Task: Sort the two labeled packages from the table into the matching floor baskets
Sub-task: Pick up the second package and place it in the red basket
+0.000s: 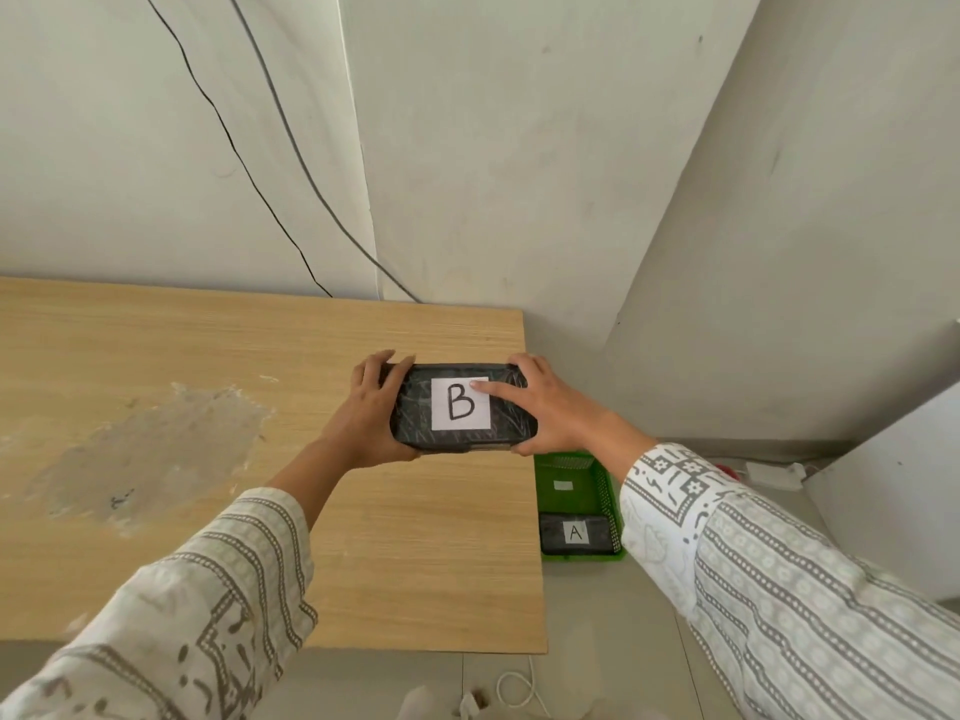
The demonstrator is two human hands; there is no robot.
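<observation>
A black wrapped package with a white label marked B (460,407) is at the right edge of the wooden table (208,356), held between both hands. My left hand (371,407) grips its left end and my right hand (545,407) grips its right end, with the thumb resting on the label. On the floor to the right of the table stands a green basket (605,485) with a small white label inside. A second black package marked A (575,533) lies in the near end of that basket.
A pale worn patch (156,449) marks the left part of the tabletop. Two dark cables (260,148) run down the wall behind the table. A white cable (519,691) lies on the floor near the table's front edge, and a white adapter (769,475) lies by the right wall.
</observation>
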